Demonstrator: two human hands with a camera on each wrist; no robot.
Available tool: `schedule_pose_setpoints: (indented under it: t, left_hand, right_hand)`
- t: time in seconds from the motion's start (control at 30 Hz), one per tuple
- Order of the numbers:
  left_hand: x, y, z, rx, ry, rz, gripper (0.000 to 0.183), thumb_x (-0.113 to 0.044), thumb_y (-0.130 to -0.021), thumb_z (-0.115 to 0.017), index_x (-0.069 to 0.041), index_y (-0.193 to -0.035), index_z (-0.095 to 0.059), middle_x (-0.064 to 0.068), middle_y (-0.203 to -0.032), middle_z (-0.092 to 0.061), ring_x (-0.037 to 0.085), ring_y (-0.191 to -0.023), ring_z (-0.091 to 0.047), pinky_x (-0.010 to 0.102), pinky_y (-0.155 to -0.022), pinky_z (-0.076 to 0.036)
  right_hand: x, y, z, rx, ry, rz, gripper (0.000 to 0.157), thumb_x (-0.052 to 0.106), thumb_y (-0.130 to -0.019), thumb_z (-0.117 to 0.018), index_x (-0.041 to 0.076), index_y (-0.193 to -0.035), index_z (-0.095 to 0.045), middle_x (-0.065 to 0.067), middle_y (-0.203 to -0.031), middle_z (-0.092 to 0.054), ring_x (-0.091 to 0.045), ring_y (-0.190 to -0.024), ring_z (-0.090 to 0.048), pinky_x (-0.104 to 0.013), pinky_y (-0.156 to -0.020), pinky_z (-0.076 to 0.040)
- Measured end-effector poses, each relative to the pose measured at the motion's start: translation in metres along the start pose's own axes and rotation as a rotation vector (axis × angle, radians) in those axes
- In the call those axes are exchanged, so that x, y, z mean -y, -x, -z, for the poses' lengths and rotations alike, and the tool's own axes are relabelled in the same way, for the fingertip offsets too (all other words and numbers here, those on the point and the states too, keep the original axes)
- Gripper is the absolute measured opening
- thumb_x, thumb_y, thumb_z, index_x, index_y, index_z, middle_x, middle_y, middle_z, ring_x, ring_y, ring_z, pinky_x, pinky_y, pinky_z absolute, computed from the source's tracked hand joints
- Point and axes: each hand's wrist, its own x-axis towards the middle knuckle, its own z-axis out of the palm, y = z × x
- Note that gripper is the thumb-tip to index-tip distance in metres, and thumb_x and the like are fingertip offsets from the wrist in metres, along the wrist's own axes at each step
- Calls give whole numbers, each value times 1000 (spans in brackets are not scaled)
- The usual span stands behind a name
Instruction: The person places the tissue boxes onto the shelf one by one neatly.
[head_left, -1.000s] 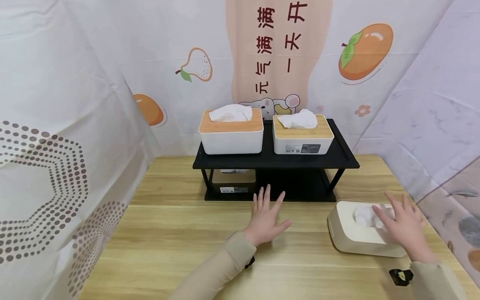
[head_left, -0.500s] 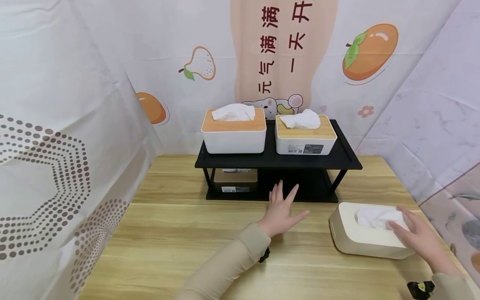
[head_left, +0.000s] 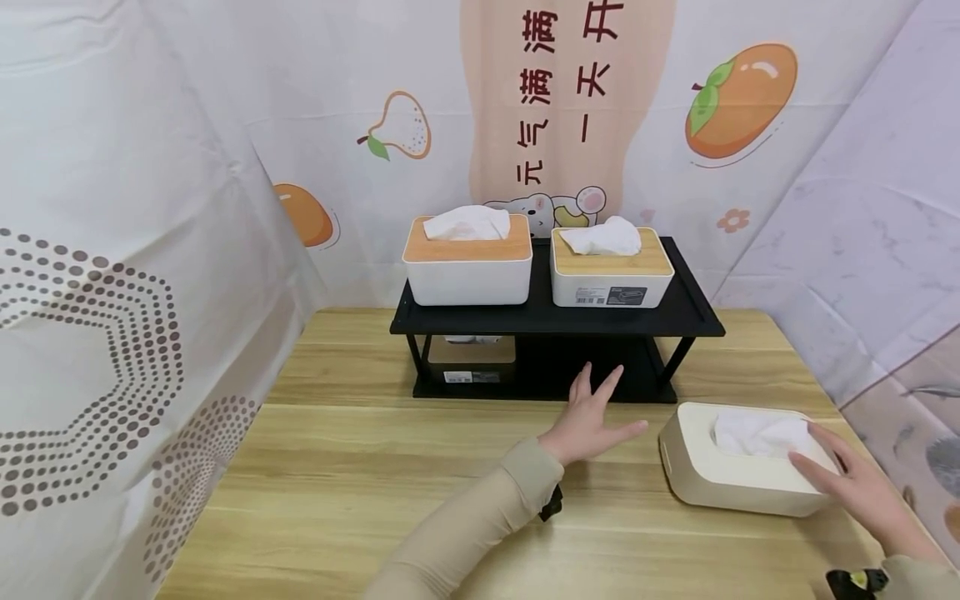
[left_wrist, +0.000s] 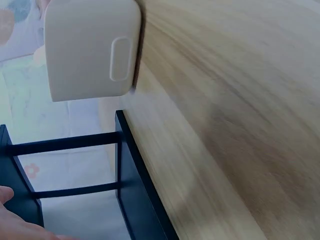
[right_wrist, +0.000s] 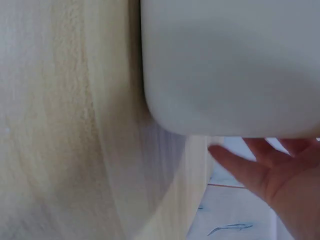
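A cream tissue box [head_left: 738, 487] with a white tissue [head_left: 761, 433] sticking out of its top sits on the table at the right. My right hand [head_left: 855, 483] is at the box's right end, thumb and fingers spread around that end. In the right wrist view, the thumb [right_wrist: 235, 162] is close beside the box and the fingertips are hidden behind it. My left hand [head_left: 588, 425] is over the table between the black rack and the cream box, fingers spread and nothing held. The left wrist view shows the box's left end [left_wrist: 90, 50].
A two-tier black rack [head_left: 540, 321] stands at the back. On its top are a white tissue box with an orange-brown lid [head_left: 468, 283] and one with a light wooden lid [head_left: 611, 287]. Another box [head_left: 471, 354] sits on the lower tier's left. Printed cloth [head_left: 337, 50] hangs behind.
My left hand has moved right toward the cream box. The right hand has shifted right and down from above the tissue to the box's right end. The boxes stay put.
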Motion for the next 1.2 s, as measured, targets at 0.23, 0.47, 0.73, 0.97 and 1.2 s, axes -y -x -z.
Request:
schedule_pose_setpoints:
  t: [0.23,0.47,0.73,0.97,1.2]
  left_hand:
    - [-14,-11,-11,17,104,60,92,-51,-79,-72,-43,-149,-13,8,-160,0,36,-145,-10,52,-106,-35]
    - [-31,-15,-37,142,43,-8,96,-48,-77,-74,-39,-150,-13,5,-159,-5,28,-146,-4,44,-108,-35]
    - [-38,-14,-52,184,2,-1,96,-51,-76,-73,-41,-150,-12,3,-158,-13,25,-147,-4,39,-107,-37]
    - [-31,-10,-60,201,-9,10,96,-51,-77,-73,-36,-151,-14,9,-159,-8,23,-147,-9,32,-107,-36]
    - [-23,-8,-57,174,10,-29,99,-46,-77,-75,-23,-153,-16,17,-157,-10,25,-145,-16,25,-107,-34]
  right_hand:
    - [-7,-2,-1,24,-60,12,76,35,-100,-46,18,-152,6,-22,-154,15,-27,-140,17,-63,-109,3]
    - [-10,-2,0,10,-40,17,76,35,-99,-47,20,-152,5,-18,-155,14,-27,-140,14,-47,-116,3]
    - [-1,-4,-3,27,-13,-19,78,39,-98,-47,20,-153,5,-24,-155,9,-49,-138,5,-51,-116,-9]
    - [8,-8,-17,14,-71,13,76,36,-98,-50,26,-153,0,10,-155,6,-31,-142,7,-23,-116,-8]
    - [16,-9,-31,-35,-106,69,74,31,-97,-53,22,-154,-6,30,-146,-2,-18,-141,3,-19,-113,-1]
